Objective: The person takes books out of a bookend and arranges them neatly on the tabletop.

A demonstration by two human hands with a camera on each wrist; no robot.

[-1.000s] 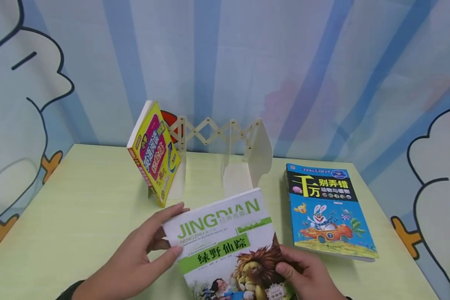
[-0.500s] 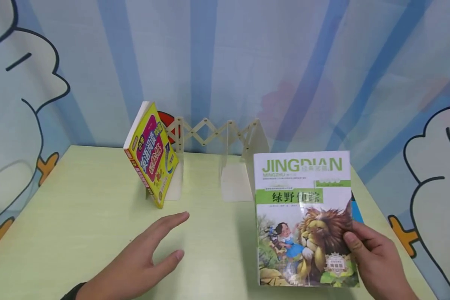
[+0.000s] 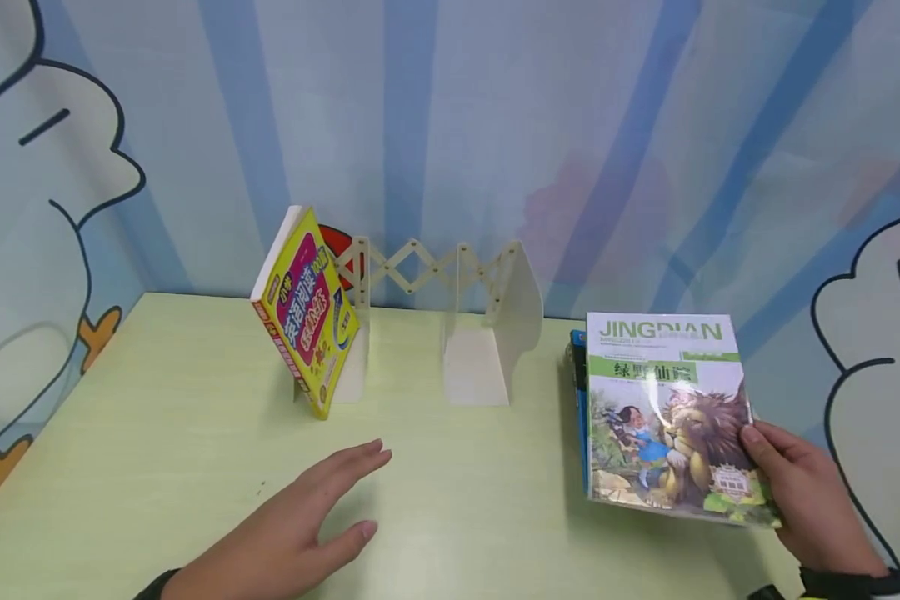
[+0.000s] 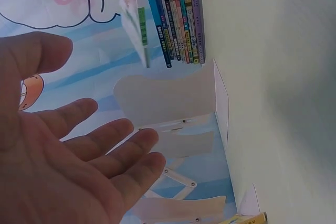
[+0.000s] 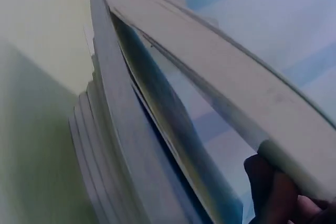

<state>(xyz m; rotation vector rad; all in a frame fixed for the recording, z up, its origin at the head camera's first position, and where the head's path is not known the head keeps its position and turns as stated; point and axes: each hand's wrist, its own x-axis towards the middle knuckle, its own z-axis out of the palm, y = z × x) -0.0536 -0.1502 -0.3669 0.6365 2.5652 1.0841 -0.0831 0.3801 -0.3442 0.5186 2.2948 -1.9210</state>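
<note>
My right hand [image 3: 813, 492] grips the right edge of a white and green storybook [image 3: 667, 417] with a lion on its cover, thumb on top. It lies over a stack of books [image 3: 579, 400], whose blue edge shows at the left. In the right wrist view a wedge-shaped gap parts the held storybook [image 5: 226, 72] from the stack [image 5: 126, 129], narrowing at the far end. My left hand [image 3: 292, 525] hovers over the front of the table with fingers extended, holding nothing; its palm [image 4: 63, 177] shows in the left wrist view.
A white expandable book rack [image 3: 476, 367] with a lattice back stands at the rear of the table [image 3: 420, 500]. At its left end a yellow book [image 3: 307, 317] leans tilted. Behind hangs a blue striped curtain [image 3: 465, 125] with cartoon figures.
My left hand has let go of the storybook and stays near the table's front. My right hand has carried the storybook right, over the stack of books, and lowered it.
</note>
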